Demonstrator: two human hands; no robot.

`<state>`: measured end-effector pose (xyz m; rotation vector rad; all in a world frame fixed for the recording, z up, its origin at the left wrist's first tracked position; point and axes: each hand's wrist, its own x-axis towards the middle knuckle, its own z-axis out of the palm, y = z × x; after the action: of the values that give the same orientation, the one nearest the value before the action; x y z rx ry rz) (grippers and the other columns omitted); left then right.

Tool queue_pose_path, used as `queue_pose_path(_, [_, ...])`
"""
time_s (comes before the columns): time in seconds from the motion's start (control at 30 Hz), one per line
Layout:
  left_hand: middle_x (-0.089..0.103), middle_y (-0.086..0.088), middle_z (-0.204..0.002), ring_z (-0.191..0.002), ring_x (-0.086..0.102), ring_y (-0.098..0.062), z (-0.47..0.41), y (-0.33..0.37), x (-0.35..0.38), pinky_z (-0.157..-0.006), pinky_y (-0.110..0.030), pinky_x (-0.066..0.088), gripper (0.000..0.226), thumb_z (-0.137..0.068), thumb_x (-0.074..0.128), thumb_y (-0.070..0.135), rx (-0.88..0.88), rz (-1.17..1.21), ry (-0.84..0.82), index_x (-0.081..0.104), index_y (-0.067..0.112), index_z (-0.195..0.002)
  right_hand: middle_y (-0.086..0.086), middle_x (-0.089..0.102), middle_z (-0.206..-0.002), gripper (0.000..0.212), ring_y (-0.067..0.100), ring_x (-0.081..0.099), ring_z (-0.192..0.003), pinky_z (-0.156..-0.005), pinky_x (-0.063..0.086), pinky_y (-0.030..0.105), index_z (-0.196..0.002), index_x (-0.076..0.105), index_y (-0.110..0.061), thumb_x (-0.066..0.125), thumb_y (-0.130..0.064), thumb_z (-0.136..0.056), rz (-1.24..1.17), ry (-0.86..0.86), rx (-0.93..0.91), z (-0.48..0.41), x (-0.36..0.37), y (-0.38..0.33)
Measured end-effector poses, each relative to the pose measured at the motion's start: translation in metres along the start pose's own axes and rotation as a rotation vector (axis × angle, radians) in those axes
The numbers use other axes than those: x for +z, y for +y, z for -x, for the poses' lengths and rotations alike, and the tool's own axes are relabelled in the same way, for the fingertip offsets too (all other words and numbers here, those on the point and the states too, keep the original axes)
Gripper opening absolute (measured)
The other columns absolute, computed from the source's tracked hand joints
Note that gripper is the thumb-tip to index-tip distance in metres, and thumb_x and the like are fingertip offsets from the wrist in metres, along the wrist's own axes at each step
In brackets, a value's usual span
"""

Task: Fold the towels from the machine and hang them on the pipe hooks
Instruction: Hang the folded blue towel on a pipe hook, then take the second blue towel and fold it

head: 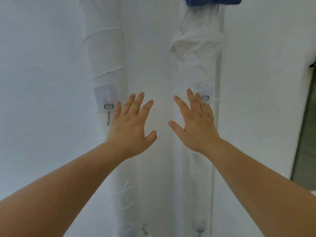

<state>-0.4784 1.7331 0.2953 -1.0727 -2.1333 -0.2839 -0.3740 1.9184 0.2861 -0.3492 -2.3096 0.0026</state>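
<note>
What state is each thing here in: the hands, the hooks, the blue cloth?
Left hand: open, empty.
Right hand: open, empty.
Left hook: bare.
Right hook: partly hidden behind fingers.
Blue towel: up on the right pipe, cut off by the frame.

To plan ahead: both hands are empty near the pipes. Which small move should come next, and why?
Probably lower them and fetch another towel: left hand and right hand hold nothing, and the hook beside the left hand is bare.
</note>
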Motion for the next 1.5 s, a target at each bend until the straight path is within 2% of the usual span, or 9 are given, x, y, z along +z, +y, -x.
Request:
queue_pose_path(0.23, [0.006, -0.007, -0.171, -0.157, -0.001, -0.029, 0.087, -0.097, 0.065, -0.126, -0.052, 0.0, 0.085, -0.085, 0.041, 0.059, 0.412, 0.216, -0.028, 0.019, 0.025, -0.16, 0.0, -0.02, -0.167, 0.075, 0.025, -0.018, -0.154, -0.123, -0.004, 0.053, -0.158, 0.001, -0.041, 0.035, -0.065, -0.097, 0.166, -0.152, 0.295, 0.103, 0.086, -0.099])
queue_pose_path(0.3, [0.005, -0.007, -0.171, -0.157, -0.003, -0.029, 0.111, -0.12, 0.07, -0.125, -0.052, -0.002, 0.084, -0.085, 0.04, 0.06, 0.496, 0.287, -0.097, 0.021, 0.027, -0.159, -0.001, -0.021, -0.167, 0.074, 0.025, -0.017, -0.154, -0.123, -0.003, 0.052, -0.158, 0.001, -0.043, 0.034, -0.066, -0.096, 0.153, -0.202, 0.447, 0.134, 0.1, -0.139])
queue_pose_path(0.43, [-0.011, -0.003, -0.17, -0.156, -0.017, -0.026, 0.158, -0.159, 0.079, -0.125, -0.052, -0.011, 0.082, -0.092, 0.043, 0.059, 0.632, 0.303, -0.334, 0.006, 0.032, -0.161, -0.003, -0.023, -0.166, 0.073, 0.024, -0.018, -0.154, -0.124, -0.005, 0.051, -0.157, 0.003, -0.045, 0.037, -0.066, -0.097, 0.182, -0.368, 0.644, 0.191, 0.11, -0.213])
queue_pose_path(0.63, [-0.003, -0.003, -0.17, -0.157, -0.006, -0.029, 0.225, -0.176, 0.097, -0.126, -0.054, 0.0, 0.082, -0.091, 0.047, 0.06, 0.695, 0.457, -0.502, 0.011, 0.034, -0.159, -0.001, -0.016, -0.168, 0.074, 0.027, -0.009, -0.155, -0.124, 0.0, 0.054, -0.156, 0.016, -0.043, 0.049, -0.063, -0.093, 0.234, -0.46, 0.855, 0.254, 0.113, -0.28])
queue_pose_path(0.93, [0.006, -0.002, -0.17, -0.156, 0.002, -0.027, 0.33, -0.163, 0.119, -0.126, -0.051, 0.003, 0.079, -0.09, 0.057, 0.054, 0.778, 0.574, -0.752, 0.023, 0.032, -0.158, 0.0, -0.014, -0.168, 0.07, 0.03, -0.007, -0.155, -0.124, 0.001, 0.054, -0.154, 0.021, -0.043, 0.053, -0.058, -0.093, 0.244, -0.631, 1.09, 0.388, 0.126, -0.356])
queue_pose_path(1.03, [0.011, -0.003, -0.169, -0.155, 0.008, -0.029, 0.366, -0.147, 0.124, -0.125, -0.053, 0.011, 0.075, -0.09, 0.052, 0.057, 0.833, 0.555, -0.773, 0.025, 0.032, -0.156, 0.0, -0.015, -0.167, 0.069, 0.029, -0.006, -0.155, -0.122, 0.0, 0.053, -0.154, 0.02, -0.043, 0.051, -0.057, -0.094, 0.235, -0.679, 1.173, 0.429, 0.124, -0.368])
queue_pose_path(1.1, [0.01, -0.004, -0.169, -0.155, 0.006, -0.029, 0.386, -0.136, 0.125, -0.125, -0.053, 0.01, 0.075, -0.091, 0.051, 0.055, 0.859, 0.558, -0.833, 0.024, 0.031, -0.156, 0.0, -0.015, -0.167, 0.068, 0.03, -0.005, -0.155, -0.122, 0.0, 0.054, -0.154, 0.019, -0.043, 0.049, -0.058, -0.095, 0.264, -0.709, 1.203, 0.453, 0.124, -0.376])
queue_pose_path(1.37, [0.006, -0.003, -0.17, -0.156, 0.001, -0.028, 0.473, -0.058, 0.113, -0.126, -0.052, 0.005, 0.076, -0.093, 0.053, 0.052, 1.068, 0.548, -1.037, 0.019, 0.032, -0.158, 0.002, -0.015, -0.167, 0.071, 0.03, -0.007, -0.155, -0.124, 0.001, 0.054, -0.155, 0.019, -0.041, 0.051, -0.056, -0.094, 0.238, -0.824, 1.465, 0.573, 0.094, -0.403])
queue_pose_path(1.5, [0.019, -0.002, -0.166, -0.154, 0.011, -0.026, 0.525, -0.012, 0.097, -0.125, -0.046, 0.011, 0.071, -0.095, 0.052, 0.052, 1.18, 0.545, -1.104, 0.024, 0.029, -0.156, 0.004, -0.01, -0.168, 0.069, 0.032, -0.002, -0.155, -0.123, 0.004, 0.055, -0.154, 0.024, -0.039, 0.051, -0.057, -0.093, 0.241, -0.832, 1.592, 0.643, 0.063, -0.419])
